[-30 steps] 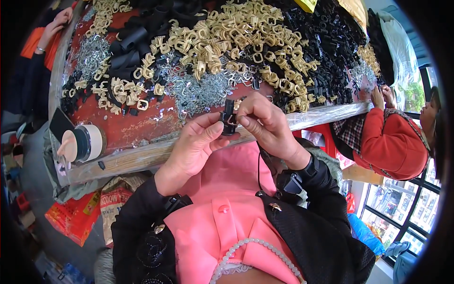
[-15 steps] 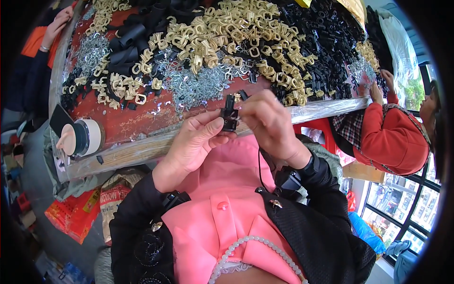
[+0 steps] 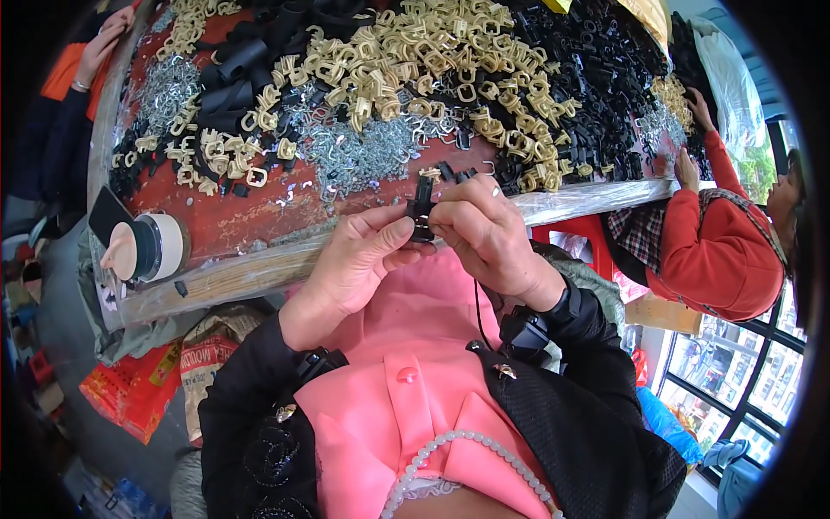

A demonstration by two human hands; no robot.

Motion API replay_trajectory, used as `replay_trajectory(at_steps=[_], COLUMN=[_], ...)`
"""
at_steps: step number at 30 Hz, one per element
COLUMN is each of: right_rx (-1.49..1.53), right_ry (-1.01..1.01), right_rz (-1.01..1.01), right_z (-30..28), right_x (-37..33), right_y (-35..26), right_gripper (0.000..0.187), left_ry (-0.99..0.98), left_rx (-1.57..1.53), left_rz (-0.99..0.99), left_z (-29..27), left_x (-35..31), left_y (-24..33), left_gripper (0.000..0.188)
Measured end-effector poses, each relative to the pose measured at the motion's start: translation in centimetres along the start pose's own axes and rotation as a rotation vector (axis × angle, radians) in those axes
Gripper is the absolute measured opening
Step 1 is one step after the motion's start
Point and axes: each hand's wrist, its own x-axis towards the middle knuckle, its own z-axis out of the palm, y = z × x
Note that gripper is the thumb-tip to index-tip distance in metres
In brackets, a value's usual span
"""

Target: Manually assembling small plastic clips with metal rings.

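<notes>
From the head view, over the near edge of the table [image 3: 229, 292], the left hand [image 3: 353, 259] has its fingers pinched on a small black part [image 3: 421, 222], roughly upright. The right hand's [image 3: 491, 235] bent fingers crowd its right side; whether they grip anything, I can't tell.

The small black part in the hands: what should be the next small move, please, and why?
Perhaps a gentle press by the right hand while the left hand holds steady: the left grips the black part at one side, and the right is at its other side.
</notes>
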Motion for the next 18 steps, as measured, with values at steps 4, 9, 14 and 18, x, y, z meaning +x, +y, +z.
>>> replay_trajectory(at_steps=[4,9,14,18], right_rx=[-0.029,-0.07,0.013,0.438], right_ry=[-0.013,-0.054,-0.137,-0.093], right_rz=[-0.041,-0.093,0.002,0.302], right_z=[0.1,0.3,0.5,1.0], right_x=[-0.1,-0.2,-0.1,-0.4], right_y=[0.1,0.2,0.9,1.9], right_gripper=[0.021,0.021,0.019,0.017], left_ry=[-0.029,0.028,0.065,0.043], left_rx=[0.001,0.05,0.067,0.067], left_rz=[-0.028,-0.047,-0.088,-0.105], left_z=[-0.3,-0.1,-0.7,-1.0], left_x=[0.0,0.0,0.3,0.4], left_y=[0.0,0.0,0.2,0.7], left_gripper=[0.028,0.026,0.024,0.024])
